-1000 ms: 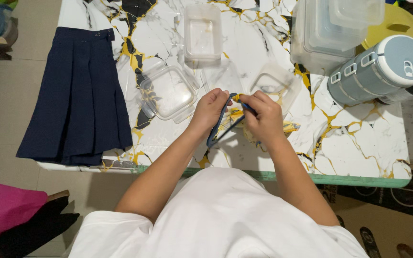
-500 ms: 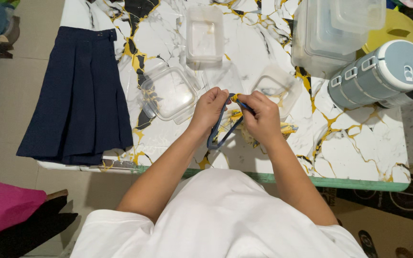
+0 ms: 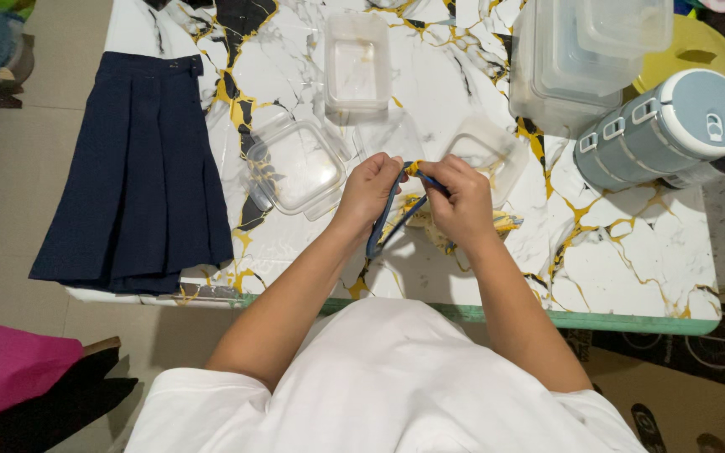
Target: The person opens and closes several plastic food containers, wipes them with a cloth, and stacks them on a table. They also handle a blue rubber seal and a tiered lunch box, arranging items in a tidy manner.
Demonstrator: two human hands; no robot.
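Observation:
Both hands meet over the marble-patterned table [image 3: 631, 260]. My left hand [image 3: 368, 190] and my right hand [image 3: 461, 201] pinch a thin dark blue band [image 3: 388, 220] that has a yellow bit at the top between the fingers. The band's loop hangs down toward the table's front edge. Under my right hand lies a small yellow and blue striped piece [image 3: 503, 222]. Just left of my left hand sits a clear square lid [image 3: 295, 165].
A navy pleated skirt [image 3: 132, 168] drapes over the table's left end. A clear rectangular container [image 3: 357, 63] stands at the back, stacked clear tubs [image 3: 581, 59] at back right. A grey-blue cylindrical lunch box [image 3: 665, 130] lies on its side. A pink bag [image 3: 6, 369] is on the floor.
Both hands keep hold of the blue band and have shifted only slightly; the fingers work at its top end.

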